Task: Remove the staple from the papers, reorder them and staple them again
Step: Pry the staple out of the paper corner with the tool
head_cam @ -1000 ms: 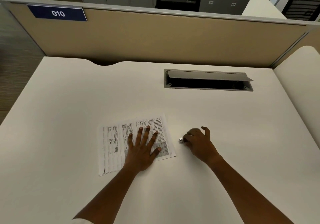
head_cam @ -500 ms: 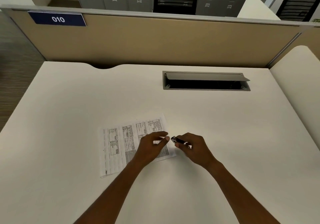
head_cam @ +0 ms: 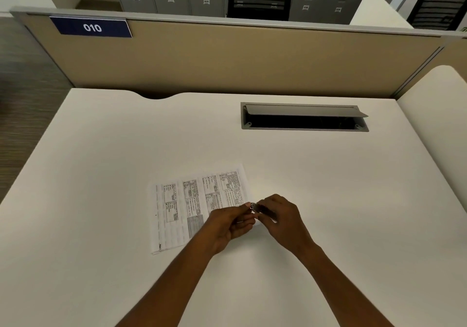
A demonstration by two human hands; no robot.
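A stack of printed papers (head_cam: pixel 187 205) lies flat on the white desk (head_cam: pixel 101 162), lengthwise left to right. My right hand (head_cam: pixel 280 219) grips a small dark tool with a metal tip (head_cam: pixel 255 207), probably a staple remover or small stapler, just above the papers' near right corner. My left hand (head_cam: pixel 231 223) hovers over that corner, its fingertips pinching the tool's metal tip. The corner of the papers under both hands is hidden.
A grey cable tray (head_cam: pixel 304 116) with its lid raised is set into the desk at the back right. A beige partition (head_cam: pixel 227 58) with a blue "010" sign (head_cam: pixel 92 27) closes off the far edge. A second desk (head_cam: pixel 437 129) adjoins on the right.
My left hand lifted off the papers, where it lay flat, and came to the tool's tip. My right hand picked the tool up off the desk and brought it over the papers' right corner.
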